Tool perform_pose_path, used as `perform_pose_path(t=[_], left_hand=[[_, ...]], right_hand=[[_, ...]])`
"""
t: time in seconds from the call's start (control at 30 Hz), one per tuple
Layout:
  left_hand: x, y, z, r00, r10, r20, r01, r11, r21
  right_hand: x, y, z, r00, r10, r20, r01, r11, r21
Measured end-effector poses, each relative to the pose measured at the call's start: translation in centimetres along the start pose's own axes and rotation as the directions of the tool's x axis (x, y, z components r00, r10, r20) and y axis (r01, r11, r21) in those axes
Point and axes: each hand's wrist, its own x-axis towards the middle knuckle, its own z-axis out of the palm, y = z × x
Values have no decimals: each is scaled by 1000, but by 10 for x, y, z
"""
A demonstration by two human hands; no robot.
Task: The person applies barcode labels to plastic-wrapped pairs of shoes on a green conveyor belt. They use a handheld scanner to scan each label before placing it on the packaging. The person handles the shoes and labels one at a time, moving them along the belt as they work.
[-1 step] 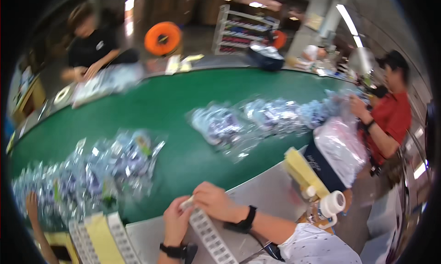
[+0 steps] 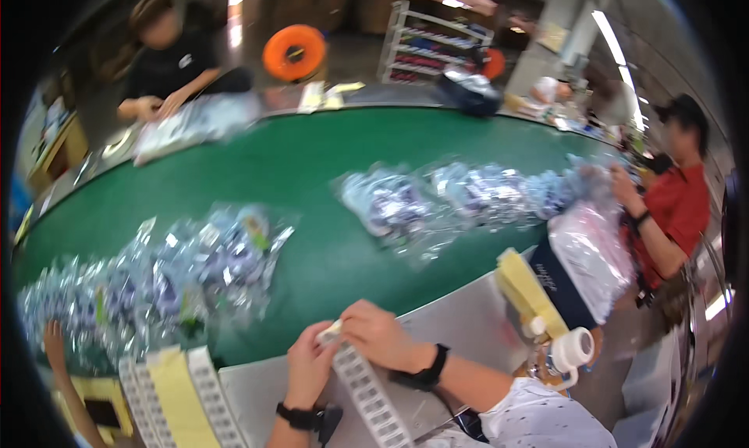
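Observation:
Close to my body, my left hand [image 2: 309,364] and my right hand [image 2: 381,337] meet at the top end of a white strip of labels [image 2: 370,392] with rows of dark printed marks. The fingertips of both hands pinch that end, where a small pale piece shows between them. From there the strip hangs down toward my lap. Below my hands lies the grey metal edge [image 2: 460,323] of a work table. To the left of my left hand, more label sheets [image 2: 209,389] lie beside a yellow sheet [image 2: 175,393].
Bagged blue-purple plush items [image 2: 164,280] lie on the green belt [image 2: 312,152], with more bags [image 2: 390,202] farther right. A co-worker's hand [image 2: 53,345] reaches in at left. A white bottle [image 2: 571,349] stands right, near a dark box [image 2: 558,280]. Co-workers handle bags across and right.
The whole scene has shifted slightly right and up in the picture. Both hands stay pinched together at the end of the label strip.

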Motion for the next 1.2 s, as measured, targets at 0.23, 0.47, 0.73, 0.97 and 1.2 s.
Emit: perform_pose_path(t=[0.23,0.47,0.73,0.97,1.2], left_hand=[[-4,14,-11,994,-112,17,112,993,-47],[9,8,10,996,-94,11,95,983,-160],[6,6,10,987,-163,-13,159,976,-149],[5,8,15,990,-143,-15,140,980,-141],[6,1,15,996,-77,-42,71,991,-113]], right_hand=[[57,-6,-16,971,240,12,-228,905,360],[175,166,54,576,759,305,-564,98,820],[218,183,112,500,795,343,-690,126,713],[224,168,127,548,833,72,-804,501,321],[225,149,98,670,731,132,-689,678,-257]])
